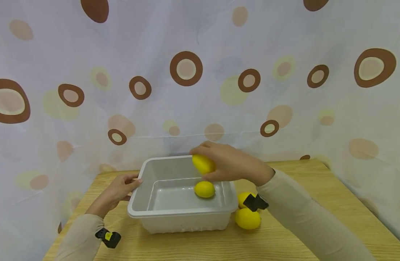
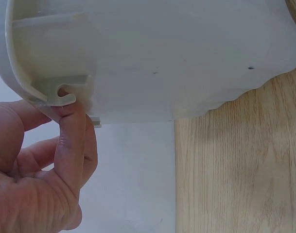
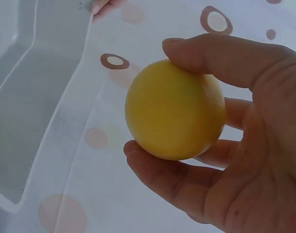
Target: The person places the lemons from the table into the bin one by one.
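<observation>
My right hand (image 1: 227, 161) grips a yellow lemon (image 1: 203, 164) above the right side of a white plastic bin (image 1: 182, 212). In the right wrist view thumb and fingers curl round the lemon (image 3: 174, 110) from both sides. Another lemon (image 1: 204, 189) lies inside the bin, toward its right end. With my left hand (image 1: 120, 190) I hold the bin's left rim; the left wrist view shows the thumb and bent fingers (image 2: 72, 145) pinching the edge beside a small hooked rib under the rim.
Two lemons, one in front (image 1: 248, 219) and one behind (image 1: 246, 199), rest on the wooden table (image 1: 284, 232) right of the bin, partly under my right forearm. A white curtain (image 1: 200, 108) with brown and beige spots hangs behind the table.
</observation>
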Available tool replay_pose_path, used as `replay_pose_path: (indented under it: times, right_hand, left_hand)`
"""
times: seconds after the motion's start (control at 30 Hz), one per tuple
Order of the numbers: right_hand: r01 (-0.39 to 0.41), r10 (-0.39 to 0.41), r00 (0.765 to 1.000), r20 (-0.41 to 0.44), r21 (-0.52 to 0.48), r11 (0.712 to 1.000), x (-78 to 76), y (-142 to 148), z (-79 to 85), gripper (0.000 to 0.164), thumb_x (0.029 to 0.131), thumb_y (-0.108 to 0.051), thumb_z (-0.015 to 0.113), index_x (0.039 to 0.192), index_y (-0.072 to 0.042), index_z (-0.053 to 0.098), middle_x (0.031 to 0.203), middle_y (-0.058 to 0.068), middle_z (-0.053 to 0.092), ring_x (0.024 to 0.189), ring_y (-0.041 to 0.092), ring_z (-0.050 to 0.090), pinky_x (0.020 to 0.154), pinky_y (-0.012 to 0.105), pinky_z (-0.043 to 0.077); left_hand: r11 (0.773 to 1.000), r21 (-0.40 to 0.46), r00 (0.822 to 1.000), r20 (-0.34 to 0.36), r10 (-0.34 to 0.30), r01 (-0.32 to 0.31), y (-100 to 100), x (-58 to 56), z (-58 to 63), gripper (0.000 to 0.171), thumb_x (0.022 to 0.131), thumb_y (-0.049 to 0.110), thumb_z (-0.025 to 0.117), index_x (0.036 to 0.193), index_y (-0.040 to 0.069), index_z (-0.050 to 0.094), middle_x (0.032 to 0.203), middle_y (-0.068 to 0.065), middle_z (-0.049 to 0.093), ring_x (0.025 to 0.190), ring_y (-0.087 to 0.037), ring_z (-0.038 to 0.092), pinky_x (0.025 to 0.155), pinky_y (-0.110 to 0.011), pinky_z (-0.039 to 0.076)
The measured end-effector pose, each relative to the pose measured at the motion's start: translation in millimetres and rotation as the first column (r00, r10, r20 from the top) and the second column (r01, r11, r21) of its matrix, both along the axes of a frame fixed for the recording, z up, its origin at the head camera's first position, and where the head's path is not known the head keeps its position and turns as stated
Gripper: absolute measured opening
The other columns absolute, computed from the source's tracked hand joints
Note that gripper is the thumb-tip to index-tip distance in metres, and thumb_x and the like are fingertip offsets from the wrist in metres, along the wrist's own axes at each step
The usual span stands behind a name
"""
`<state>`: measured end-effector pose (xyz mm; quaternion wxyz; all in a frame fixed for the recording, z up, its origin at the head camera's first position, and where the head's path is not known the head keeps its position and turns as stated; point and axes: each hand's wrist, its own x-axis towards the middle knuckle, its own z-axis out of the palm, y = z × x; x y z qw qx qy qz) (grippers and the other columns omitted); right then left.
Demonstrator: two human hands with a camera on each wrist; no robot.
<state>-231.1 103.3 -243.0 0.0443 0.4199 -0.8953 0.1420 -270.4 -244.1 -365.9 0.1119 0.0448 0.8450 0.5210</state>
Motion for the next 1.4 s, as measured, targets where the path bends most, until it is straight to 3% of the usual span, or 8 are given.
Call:
replay_pose_path:
  times: [0.17, 0.33, 0.6, 0.87, 1.03, 1.17, 1.4]
  right_hand:
    - [-0.002, 0.0, 0.999, 0.034, 0.077, 0.997, -24.9, -14.2, -5.2, 0.059, 0.082, -0.017, 0.072, 0.137, -0.013, 0.051, 0.128, 0.009, 0.055, 0.097, 0.02, 0.054, 0.084, 0.033, 0.047]
    - [-0.007, 0.001, 0.998, 0.065, 0.101, 0.995, -50.6, -26.8, -24.4, 0.06, 0.082, -0.017, 0.071, 0.138, -0.013, 0.05, 0.127, 0.009, 0.056, 0.103, 0.022, 0.053, 0.089, 0.035, 0.045]
    - [0.113, -0.136, 0.976, 0.168, 0.142, 0.983, -78.6, -41.9, -60.8, 0.061, 0.082, -0.019, 0.074, 0.138, -0.017, 0.051, 0.127, 0.008, 0.055, 0.106, 0.022, 0.052, 0.094, 0.037, 0.043]
    - [0.153, -0.188, 0.967, 0.173, 0.197, 0.968, -89.4, -47.0, -81.2, 0.062, 0.079, -0.016, 0.078, 0.136, -0.018, 0.053, 0.125, 0.006, 0.056, 0.104, 0.021, 0.052, 0.09, 0.036, 0.045]
    - [0.189, -0.235, 0.948, 0.215, 0.217, 0.958, -86.7, -51.8, -91.8, 0.061, 0.079, -0.013, 0.078, 0.135, -0.021, 0.054, 0.132, 0.001, 0.055, 0.115, 0.019, 0.052, 0.099, 0.037, 0.043]
    - [0.193, -0.246, 0.949, 0.199, 0.253, 0.948, -87.1, -56.6, -98.7, 0.058, 0.078, -0.013, 0.078, 0.131, -0.018, 0.057, 0.13, 0.004, 0.056, 0.116, 0.02, 0.051, 0.1, 0.036, 0.042]
    - [0.236, -0.318, 0.907, 0.276, 0.292, 0.927, -91.0, -64.1, -111.7, 0.058, 0.079, -0.018, 0.078, 0.133, -0.019, 0.056, 0.131, 0.002, 0.056, 0.111, 0.019, 0.051, 0.1, 0.037, 0.042]
  left_hand:
    - [1.0, 0.004, 1.0, 0.008, -0.012, 0.012, 2.5, 0.1, -0.2, 0.054, 0.1, 0.022, 0.052, 0.141, -0.009, 0.037, 0.122, -0.026, 0.057, 0.094, -0.021, 0.062, 0.077, -0.043, 0.057]
    - [1.0, 0.005, 1.0, 0.008, -0.006, 0.006, 1.3, -0.5, -2.1, 0.054, 0.1, 0.022, 0.052, 0.141, -0.009, 0.037, 0.124, -0.026, 0.055, 0.096, -0.021, 0.062, 0.077, -0.044, 0.057]
    - [1.0, 0.016, 1.0, 0.018, -0.022, 0.022, -1.6, -0.5, -3.4, 0.056, 0.1, 0.023, 0.052, 0.142, -0.01, 0.035, 0.126, -0.027, 0.054, 0.098, -0.022, 0.062, 0.077, -0.043, 0.057]
    - [0.999, 0.021, 1.0, 0.019, -0.024, 0.024, 0.2, -1.4, -1.5, 0.055, 0.101, 0.022, 0.051, 0.143, -0.01, 0.034, 0.124, -0.026, 0.055, 0.099, -0.023, 0.062, 0.077, -0.043, 0.057]
    - [0.999, 0.029, 1.0, 0.024, -0.016, 0.016, 0.3, -0.1, -2.1, 0.055, 0.101, 0.022, 0.051, 0.142, -0.009, 0.034, 0.126, -0.027, 0.055, 0.1, -0.023, 0.062, 0.077, -0.043, 0.057]
    - [0.999, 0.037, 1.0, 0.019, -0.018, 0.017, 0.1, -0.1, -2.5, 0.055, 0.1, 0.022, 0.051, 0.142, -0.009, 0.035, 0.125, -0.027, 0.055, 0.099, -0.022, 0.063, 0.077, -0.043, 0.057]
    - [0.999, 0.044, 1.0, 0.009, -0.03, 0.029, -1.5, -1.7, -3.1, 0.055, 0.1, 0.022, 0.051, 0.143, -0.009, 0.034, 0.121, -0.026, 0.057, 0.097, -0.022, 0.063, 0.076, -0.042, 0.057]
